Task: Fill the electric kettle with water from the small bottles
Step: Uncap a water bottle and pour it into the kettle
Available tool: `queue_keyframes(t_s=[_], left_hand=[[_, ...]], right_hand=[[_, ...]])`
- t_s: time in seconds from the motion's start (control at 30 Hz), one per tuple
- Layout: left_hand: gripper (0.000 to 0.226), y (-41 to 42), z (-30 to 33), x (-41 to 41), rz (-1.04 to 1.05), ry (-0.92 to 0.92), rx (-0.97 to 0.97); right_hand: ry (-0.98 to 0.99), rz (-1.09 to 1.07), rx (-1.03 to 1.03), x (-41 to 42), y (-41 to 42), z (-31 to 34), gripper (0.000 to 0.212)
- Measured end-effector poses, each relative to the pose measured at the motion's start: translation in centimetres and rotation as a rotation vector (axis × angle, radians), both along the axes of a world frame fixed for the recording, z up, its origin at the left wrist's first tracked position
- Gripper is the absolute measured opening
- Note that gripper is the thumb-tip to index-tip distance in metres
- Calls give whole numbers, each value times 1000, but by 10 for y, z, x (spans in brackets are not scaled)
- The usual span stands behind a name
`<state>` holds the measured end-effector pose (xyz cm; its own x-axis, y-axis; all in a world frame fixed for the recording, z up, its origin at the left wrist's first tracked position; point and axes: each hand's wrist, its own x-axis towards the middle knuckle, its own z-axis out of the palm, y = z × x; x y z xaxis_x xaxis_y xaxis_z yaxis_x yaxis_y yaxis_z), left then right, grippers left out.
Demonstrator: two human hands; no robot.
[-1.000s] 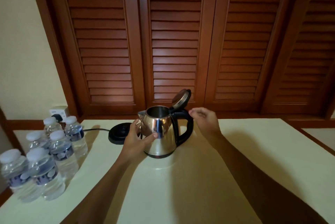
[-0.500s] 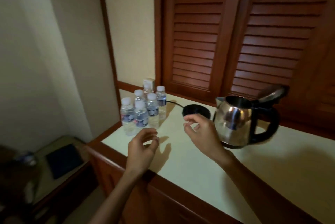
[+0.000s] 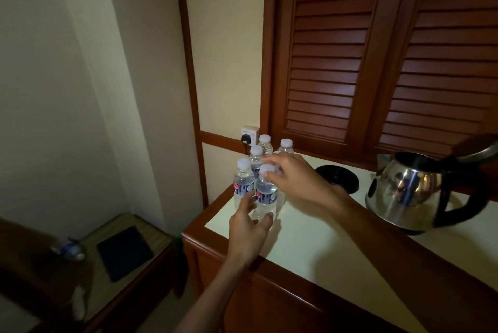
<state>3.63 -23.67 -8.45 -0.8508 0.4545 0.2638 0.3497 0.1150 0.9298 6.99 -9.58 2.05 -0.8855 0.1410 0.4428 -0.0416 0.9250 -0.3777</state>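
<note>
Nearest the camera, the left hand [image 3: 249,227] is seen at the base of the front bottle [image 3: 266,193], thumb on one side and fingers on the other, loosely cupped about the lower body; whether firm contact is made cannot be told. Just above, the right hand [image 3: 296,179] is arched over the same bottle, its fingertips [image 3: 266,173] pinched about the white cap [image 3: 267,168].

The front bottle stands upright near the left corner of the counter [image 3: 323,246], touching or just beside its neighbours in the bottle cluster [image 3: 257,160]. It appears full and sealed. Judged: thin clear plastic, light for its size, walls soft enough to buckle once the cap is off, so a squeeze could spill water. Best taken low or at mid-body on the label with one hand while the cap is twisted by the other.

Further right, the black power base [image 3: 338,177] lies on the counter. Beyond it the electric kettle [image 3: 407,195] stands off the base, lid [image 3: 477,148] raised, mouth open, well apart from the bottles.
</note>
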Motion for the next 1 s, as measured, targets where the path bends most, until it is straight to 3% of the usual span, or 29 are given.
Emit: queue_keyframes(t_s=[0.13, 0.23, 0.43, 0.57, 0.77, 1.0], left_hand=[[62, 13, -1, -9, -126, -29, -1], [54, 28, -1, -5, -221, -57, 11], [50, 60, -7, 2, -444, 17, 24], [53, 76, -6, -1, -631, -104, 34], [57, 99, -4, 4, -797, -124, 27], [49, 118, 1, 15, -954, -105, -4]], right_hand=[[-55, -123, 23, 7, 3, 2, 22], [-104, -249, -28, 24, 5, 7, 33], [-294, -462, 120, 58, 9, 17, 39], [-358, -402, 227, 83, 17, 22, 39], [-388, -263, 241, 111, 44, 19, 14], [-243, -231, 233, 136, 58, 7, 37]])
